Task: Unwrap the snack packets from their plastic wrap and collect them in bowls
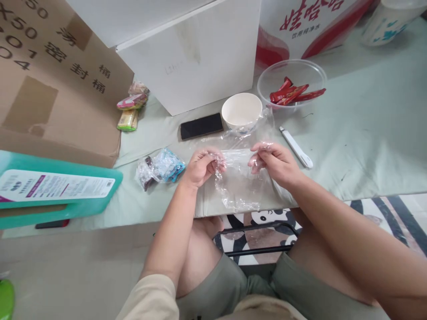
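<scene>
A clear plastic bag is stretched between my two hands above the front of the table. My left hand pinches its left side, and my right hand grips the right side with bent fingers. Part of the thin film reaches back against a white paper bowl. Behind my left hand lies a dark phone. To the right of my right hand is a white utility knife. Crumpled clear wrappers with blue packets lie left of my left hand.
A clear plastic bowl holds several red wrapped sticks. White boxes and a red-and-white carton stand behind. At left are a cardboard box, small snack packs and a green jug.
</scene>
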Demonstrator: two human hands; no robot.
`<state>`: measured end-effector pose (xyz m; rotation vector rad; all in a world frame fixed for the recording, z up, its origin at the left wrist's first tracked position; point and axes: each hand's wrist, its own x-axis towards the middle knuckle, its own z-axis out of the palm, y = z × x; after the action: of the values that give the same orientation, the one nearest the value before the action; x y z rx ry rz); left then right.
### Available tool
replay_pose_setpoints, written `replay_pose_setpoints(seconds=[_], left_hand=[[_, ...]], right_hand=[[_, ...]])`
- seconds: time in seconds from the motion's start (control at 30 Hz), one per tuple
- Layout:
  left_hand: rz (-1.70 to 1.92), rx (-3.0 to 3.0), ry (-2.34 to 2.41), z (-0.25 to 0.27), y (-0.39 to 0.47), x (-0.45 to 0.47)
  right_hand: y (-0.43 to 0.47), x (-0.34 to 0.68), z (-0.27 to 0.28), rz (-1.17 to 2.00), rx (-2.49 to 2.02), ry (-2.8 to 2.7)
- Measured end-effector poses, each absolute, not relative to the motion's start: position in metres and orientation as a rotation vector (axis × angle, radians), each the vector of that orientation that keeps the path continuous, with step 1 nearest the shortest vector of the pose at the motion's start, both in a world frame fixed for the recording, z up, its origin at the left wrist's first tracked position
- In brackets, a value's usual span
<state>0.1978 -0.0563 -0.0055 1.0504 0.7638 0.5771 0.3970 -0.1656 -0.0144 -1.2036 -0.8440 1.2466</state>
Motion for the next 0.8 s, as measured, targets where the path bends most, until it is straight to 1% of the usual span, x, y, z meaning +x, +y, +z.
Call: replay_pose_setpoints(seconds=[0.13,0.3,0.4,0.57,0.7,0.8], left_hand=[[0.597,1.13,0.784,-0.005,-0.055,0.195],[0.686,1.205,0.801,-0.003,-0.055,0.192],[0.723,1.288,0.767,-0.007,-0.053,0.19],[0.872,1.468,0.839,-0.02,-0.049,0.193],[0.882,1.379,0.852,-0.021,-0.05,0.196],[0.862,1.325,0.875,-0.019,-0.051,0.197]], right_hand=[[-0.165,0.396,-0.016,1.231,-1.196,-0.81],[-0.163,0.397,-0.017,1.06,-1.259,-0.801],[-0.161,0.398,-0.018,1.011,-1.279,-0.736],[-0.155,0.4,-0.017,1.085,-1.327,-0.628],[-0.155,0.401,-0.016,1.177,-1.279,-0.587],[-0.158,0.4,-0.017,1.159,-1.334,-0.645]])
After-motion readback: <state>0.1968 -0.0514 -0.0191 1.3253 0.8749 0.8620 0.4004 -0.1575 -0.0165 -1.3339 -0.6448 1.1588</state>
